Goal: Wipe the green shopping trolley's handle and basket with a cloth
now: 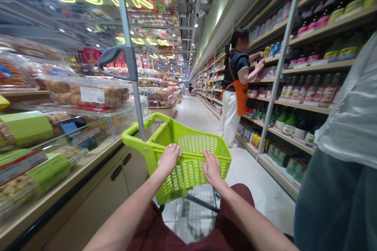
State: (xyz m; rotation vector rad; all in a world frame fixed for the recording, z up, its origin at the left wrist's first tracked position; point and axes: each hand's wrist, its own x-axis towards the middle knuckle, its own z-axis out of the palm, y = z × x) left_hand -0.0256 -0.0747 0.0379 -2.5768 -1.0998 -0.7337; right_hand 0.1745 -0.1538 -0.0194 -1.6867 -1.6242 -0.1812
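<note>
Right in front of me stands a lime-green plastic shopping cart with perforated basket walls. On the near rim, toward its left end, my left hand is closed around a white cloth, of which only small edges show. My right hand grips the near side of the same basket farther right, its fingers bent over the rim. Both forearms reach forward above my dark red trousers. No goods show inside the basket.
At left, a counter carries packed baked goods and a phone-like screen. Bottle shelves line the right. A worker in an orange apron stands there; another person's jeans are close at right. A tiled aisle runs ahead.
</note>
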